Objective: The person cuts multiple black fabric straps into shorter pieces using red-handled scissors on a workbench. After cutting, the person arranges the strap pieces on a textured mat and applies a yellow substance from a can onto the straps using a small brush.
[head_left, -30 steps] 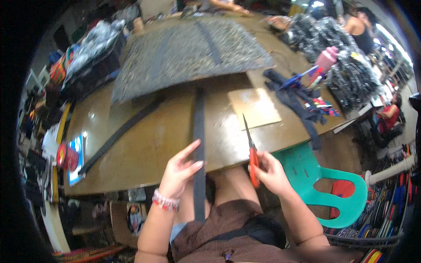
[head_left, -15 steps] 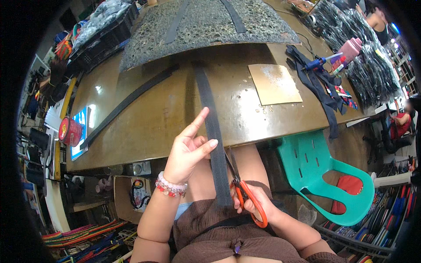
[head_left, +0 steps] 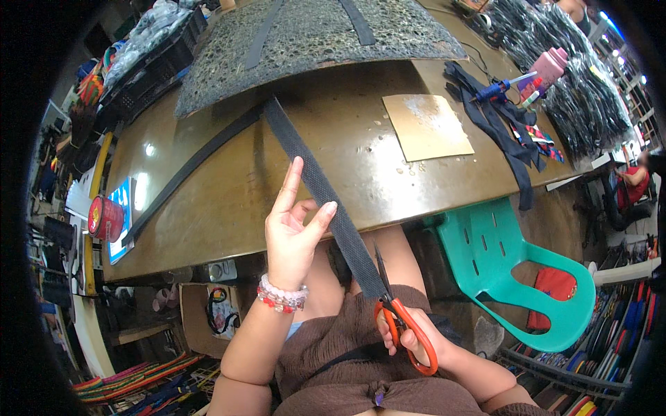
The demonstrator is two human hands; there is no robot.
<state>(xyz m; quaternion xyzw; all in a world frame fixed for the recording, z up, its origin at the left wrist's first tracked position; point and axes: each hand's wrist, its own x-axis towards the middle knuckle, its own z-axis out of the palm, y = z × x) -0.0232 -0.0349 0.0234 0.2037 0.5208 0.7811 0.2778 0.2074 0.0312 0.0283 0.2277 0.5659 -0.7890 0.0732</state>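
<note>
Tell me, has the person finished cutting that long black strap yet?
Not yet. The strap is pulled off the table and held up by the left hand. The right hand has the orange scissors against the strap's lower part. I see no cut through it, so the snip looks left to do.

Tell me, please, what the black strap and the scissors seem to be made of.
The black strap looks like woven webbing, probably synthetic: matte, with a fine ribbed texture. The scissors seem to have dark metal blades and glossy orange handles, likely plastic. The right hand holds them.
</note>
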